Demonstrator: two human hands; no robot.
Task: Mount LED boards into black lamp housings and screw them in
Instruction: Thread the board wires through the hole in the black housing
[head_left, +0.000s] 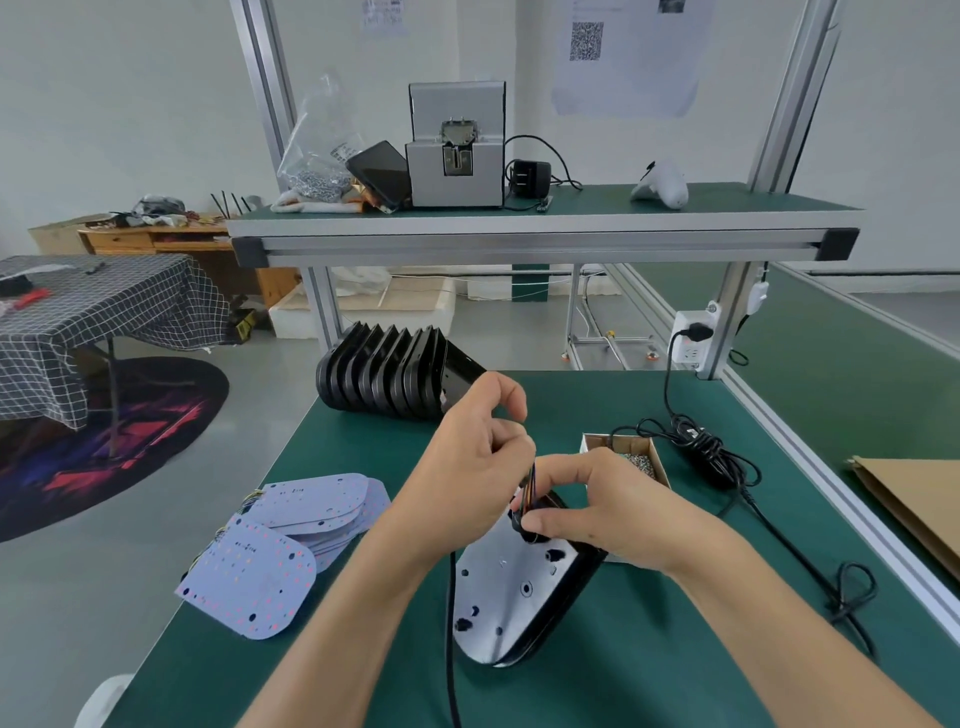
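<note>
A black lamp housing (566, 603) lies tilted on the green mat with a white LED board (504, 587) set in it. My left hand (467, 467) pinches the board's thin wires (529, 486) and holds them up above the housing's far end. My right hand (597, 509) grips that far end, thumb and fingers curled round the rim where the wires come out. A row of black lamp housings (389, 371) stands on edge at the back of the mat. Several loose LED boards (291, 535) lie stacked at the left.
A small cardboard box of screws (641, 457) sits just behind my right hand. A coiled black cable and adapter (701, 447) lie to the right, plugged into a socket (691, 338). Brown cardboard (914, 499) lies far right. Another black cable (451, 649) runs toward me.
</note>
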